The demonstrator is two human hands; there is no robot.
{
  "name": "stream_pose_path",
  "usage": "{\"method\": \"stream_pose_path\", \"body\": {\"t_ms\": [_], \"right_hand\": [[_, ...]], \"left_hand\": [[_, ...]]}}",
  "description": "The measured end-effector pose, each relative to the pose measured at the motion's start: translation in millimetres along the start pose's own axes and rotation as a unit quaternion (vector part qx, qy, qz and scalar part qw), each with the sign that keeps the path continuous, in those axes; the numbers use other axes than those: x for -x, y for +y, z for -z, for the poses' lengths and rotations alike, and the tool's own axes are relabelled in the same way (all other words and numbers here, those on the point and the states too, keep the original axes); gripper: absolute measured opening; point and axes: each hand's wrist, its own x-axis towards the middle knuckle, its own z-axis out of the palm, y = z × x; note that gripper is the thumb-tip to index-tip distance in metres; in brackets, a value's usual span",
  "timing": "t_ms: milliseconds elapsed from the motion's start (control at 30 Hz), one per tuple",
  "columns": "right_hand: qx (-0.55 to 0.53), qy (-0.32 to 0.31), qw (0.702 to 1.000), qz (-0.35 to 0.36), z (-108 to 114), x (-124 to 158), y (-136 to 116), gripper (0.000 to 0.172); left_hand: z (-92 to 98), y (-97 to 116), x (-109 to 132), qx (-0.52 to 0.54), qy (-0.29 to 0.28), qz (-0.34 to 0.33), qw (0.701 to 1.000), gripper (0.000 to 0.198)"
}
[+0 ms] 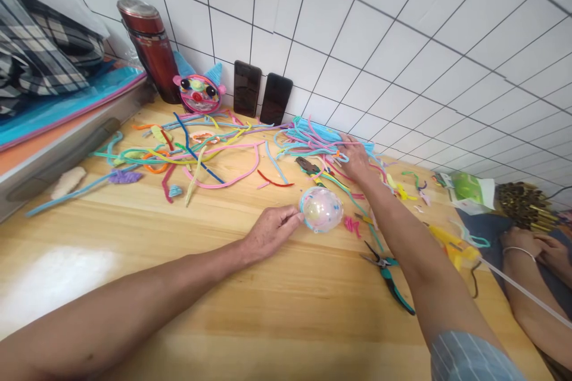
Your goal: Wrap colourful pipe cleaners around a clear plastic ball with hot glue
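Head view: L hand [277, 231], centre of frame, pinches the rim of a clear dome [325, 209] btw thumb & forefinger, other fingers curled; prob. held by the edge so the thin-looking shell isn't squashed. Dome is mid-frame, just R of those fingertips, light-blue strip along its L rim; can't tell if it touches the table [250, 315].

R hand [356, 158], upper R of centre, is on a pile of blue pipe cleaners [313, 132]; its fingertips are lost among the stems, so can't tell if they're pinching any or spread. Pile lies by the tiled wall [393, 53], prob. bunched so stems are easy to grab.

Two phones [246, 89] lean on that wall, top centre, prob. for support, near a toy face [199, 94] w/ blue ears. Teal-handled pliers [389, 280] lie open, lower R of centre, prob. for quick pickup; yellow glue gun [456, 250] far R, near a co-worker's hands [522, 243].
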Motion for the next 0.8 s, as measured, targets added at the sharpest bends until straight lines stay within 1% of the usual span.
{"method": "stream_pose_path", "body": {"t_ms": [100, 200, 300, 467, 567, 800], "right_hand": [[0.006, 0.015, 1.000, 0.008, 3.0, 5.3, 3.7, 0.042], [-0.008, 0.022, 1.000, 0.006, 7.1, 10.7, 3.0, 0.048], [-0.051, 0.001, 0.998, -0.031, 8.2, 12.7, -0.9, 0.050], [-0.088, -0.022, 0.991, -0.096, 9.9, 4.0, 1.3, 0.039], [-0.109, -0.028, 0.985, -0.131, 15.9, -2.5, 6.8, 0.038], [-0.201, -0.075, 0.967, -0.138, 33.9, 1.1, 5.8, 0.031]], "left_hand": [[-0.5, -1.3, 0.1, -0.001, 0.000, 0.002, 1.000, 0.044], [-1.2, -2.9, 0.0, -0.003, -0.002, 0.004, 1.000, 0.045], [-1.6, -3.8, -0.5, -0.003, -0.003, 0.002, 1.000, 0.045], [-1.5, -3.0, -0.9, -0.004, -0.001, 0.004, 1.000, 0.045], [-1.0, -2.0, -0.2, -0.004, 0.001, -0.001, 1.000, 0.044], [-1.0, -4.5, -0.4, -0.010, 0.004, -0.010, 1.000, 0.044]]}}
